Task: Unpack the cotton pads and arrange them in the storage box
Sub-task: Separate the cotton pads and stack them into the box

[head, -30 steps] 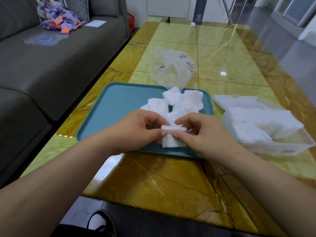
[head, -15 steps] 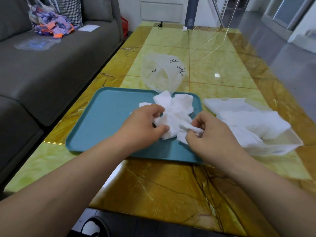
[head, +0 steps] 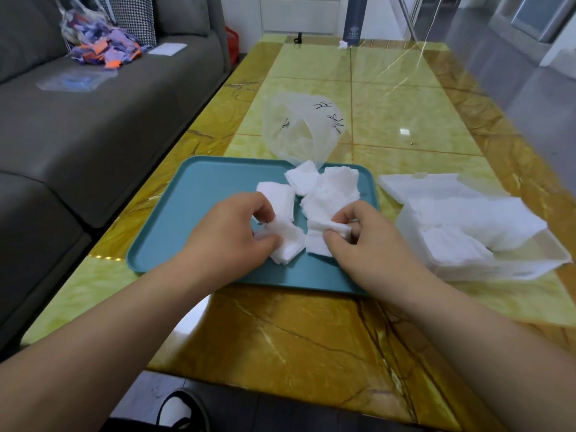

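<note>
One grey sofa [head: 93, 135] runs along our left, a heap of purple and orange scraps [head: 103, 48] on its seat. Beside it stretches the yellow marble table [head: 405, 113]. On its near half lies a teal tray [head: 193, 207], long axis across our view.

Just right of the tray sits the clear storage box [head: 554, 260], with its lid [head: 414, 185] lying open on the far side. We see boxed pads [head: 467, 222] heaped white above its rim, not squared up.

A crumpled clear plastic bag [head: 299, 129] with black print stands at the tray's far rim, mouth turned toward the tray. Loose cotton pads [head: 330, 188] lie in a pile on the tray's right half, reaching from the bag's mouth toward our hands.

Our left hand [head: 230, 235] hovers low over the tray, thumb and curled fingers pinching a small stack [head: 288, 244] of pads. The stack rests on the tray and juts out rightward from the fingertips, one corner pointing back at us.

Our right hand [head: 367, 244] pinches a creased pad [head: 327, 227] between thumb and forefinger. Its long axis runs left to right, the free end sticking out leftward past the fingertips.

The two bunches lie just beside each other between our hands. Whether they touch we cannot tell.
</note>
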Available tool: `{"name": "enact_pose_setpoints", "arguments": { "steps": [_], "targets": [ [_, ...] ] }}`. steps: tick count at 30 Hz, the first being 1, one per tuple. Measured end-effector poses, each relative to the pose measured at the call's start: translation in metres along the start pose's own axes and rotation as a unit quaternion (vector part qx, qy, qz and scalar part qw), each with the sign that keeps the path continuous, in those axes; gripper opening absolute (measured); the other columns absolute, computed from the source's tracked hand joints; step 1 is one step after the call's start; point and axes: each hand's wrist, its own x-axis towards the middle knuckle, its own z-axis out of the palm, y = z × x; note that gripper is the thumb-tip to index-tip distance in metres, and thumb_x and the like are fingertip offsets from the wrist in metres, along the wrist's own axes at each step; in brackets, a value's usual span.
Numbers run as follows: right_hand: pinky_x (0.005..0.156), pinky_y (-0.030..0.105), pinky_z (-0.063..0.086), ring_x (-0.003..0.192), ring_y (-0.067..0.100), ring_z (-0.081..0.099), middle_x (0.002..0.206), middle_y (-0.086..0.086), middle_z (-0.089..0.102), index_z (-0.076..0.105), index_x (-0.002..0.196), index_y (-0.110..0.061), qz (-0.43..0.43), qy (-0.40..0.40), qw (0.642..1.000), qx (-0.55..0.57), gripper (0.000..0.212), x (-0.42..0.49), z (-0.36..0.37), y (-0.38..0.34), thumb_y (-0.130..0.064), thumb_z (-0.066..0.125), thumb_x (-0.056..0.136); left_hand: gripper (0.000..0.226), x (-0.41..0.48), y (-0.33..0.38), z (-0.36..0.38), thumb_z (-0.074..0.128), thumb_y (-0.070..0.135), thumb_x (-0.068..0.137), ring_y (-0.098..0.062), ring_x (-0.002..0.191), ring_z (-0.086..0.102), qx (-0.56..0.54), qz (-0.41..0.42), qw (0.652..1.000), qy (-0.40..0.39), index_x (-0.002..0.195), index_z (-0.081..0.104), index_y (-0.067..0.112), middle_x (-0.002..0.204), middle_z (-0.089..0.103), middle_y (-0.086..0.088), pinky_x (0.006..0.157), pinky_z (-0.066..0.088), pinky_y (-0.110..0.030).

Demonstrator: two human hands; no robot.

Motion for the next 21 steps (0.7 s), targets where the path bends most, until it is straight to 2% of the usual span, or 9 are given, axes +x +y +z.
{"name": "enact_pose_setpoints", "arguments": {
  "steps": [4, 7, 9, 11, 15, 18, 20, 21],
  "targets": [
    [0.056, 0.008, 0.040, 0.070, 0.006, 0.057, 0.078, -0.004, 0.064, 0.058, 0.099, -0.027, -0.006, 0.012, 1.000, 0.008, 0.008, 0.004, 0.005, -0.001, -0.028, 0.065, 0.096, 0.015, 0.001, -0.008, -0.009, 0.080, 0.033, 0.085, 0.010, 0.069, 0.051, 0.015, 0.007, 1.000, 0.023, 0.086, 0.065, 0.030, 0.075, 0.054, 0.020, 0.055, 0.030, -0.009],
    [0.057, 0.008, 0.041, 0.069, 0.005, 0.057, 0.076, -0.002, 0.065, 0.057, 0.096, -0.027, -0.014, 0.021, 1.000, 0.017, 0.008, 0.003, 0.007, -0.003, -0.027, 0.065, 0.096, 0.016, 0.003, -0.014, -0.017, 0.080, 0.031, 0.086, 0.009, 0.063, 0.055, -0.021, 0.005, 1.000, 0.014, 0.079, 0.065, 0.030, 0.072, 0.062, 0.025, 0.051, 0.035, -0.008],
    [0.057, 0.011, 0.042, 0.072, 0.008, 0.058, 0.078, 0.002, 0.066, 0.057, 0.097, -0.027, -0.014, 0.024, 0.999, 0.027, 0.008, 0.003, 0.006, -0.004, -0.028, 0.065, 0.096, 0.016, 0.005, -0.016, -0.018, 0.081, 0.034, 0.084, 0.002, 0.062, 0.058, -0.042, -0.006, 0.999, -0.005, 0.086, 0.065, 0.032, 0.080, 0.066, 0.028, 0.053, 0.036, -0.010],
    [0.055, 0.012, 0.041, 0.066, 0.008, 0.057, 0.078, 0.005, 0.068, 0.057, 0.097, -0.027, -0.012, 0.028, 0.999, 0.036, 0.008, 0.002, 0.005, -0.005, -0.028, 0.065, 0.097, 0.023, 0.006, -0.017, -0.014, 0.083, 0.038, 0.081, 0.001, 0.069, 0.060, -0.033, -0.022, 0.999, -0.024, 0.094, 0.064, 0.033, 0.086, 0.068, 0.018, 0.059, 0.041, -0.016],
    [0.052, 0.011, 0.040, 0.058, 0.001, 0.052, 0.077, 0.006, 0.067, 0.059, 0.096, -0.027, -0.014, 0.035, 0.998, 0.052, 0.008, 0.000, 0.003, -0.008, -0.027, 0.066, 0.096, 0.022, 0.005, -0.015, -0.007, 0.083, 0.028, 0.082, 0.005, 0.069, 0.058, -0.042, -0.036, 0.998, -0.040, 0.097, 0.067, 0.031, 0.082, 0.068, 0.013, 0.058, 0.038, -0.014],
    [0.052, 0.013, 0.040, 0.059, 0.003, 0.053, 0.079, 0.006, 0.069, 0.059, 0.098, -0.028, -0.013, 0.033, 0.998, 0.048, 0.007, 0.000, 0.002, -0.007, -0.028, 0.066, 0.096, 0.011, 0.006, -0.015, -0.009, 0.080, 0.026, 0.084, 0.009, 0.067, 0.056, -0.035, -0.029, 0.999, -0.019, 0.087, 0.071, 0.031, 0.079, 0.067, 0.015, 0.057, 0.038, -0.014],
    [0.052, 0.013, 0.041, 0.061, 0.005, 0.054, 0.079, 0.006, 0.069, 0.059, 0.098, -0.029, -0.009, 0.031, 0.998, 0.047, 0.008, 0.000, 0.002, -0.005, -0.029, 0.066, 0.096, 0.010, 0.003, -0.016, -0.011, 0.079, 0.029, 0.085, 0.008, 0.064, 0.056, -0.035, -0.026, 0.999, -0.003, 0.080, 0.072, 0.032, 0.075, 0.067, 0.020, 0.057, 0.040, -0.017],
    [0.052, 0.013, 0.041, 0.061, 0.006, 0.055, 0.080, 0.006, 0.070, 0.059, 0.098, -0.029, -0.008, 0.030, 0.998, 0.047, 0.008, 0.000, 0.002, -0.005, -0.029, 0.066, 0.096, 0.010, 0.002, -0.014, -0.013, 0.079, 0.029, 0.085, 0.007, 0.063, 0.056, -0.041, -0.022, 0.999, 0.004, 0.079, 0.072, 0.031, 0.072, 0.066, 0.024, 0.055, 0.039, -0.014]
  ]
}}
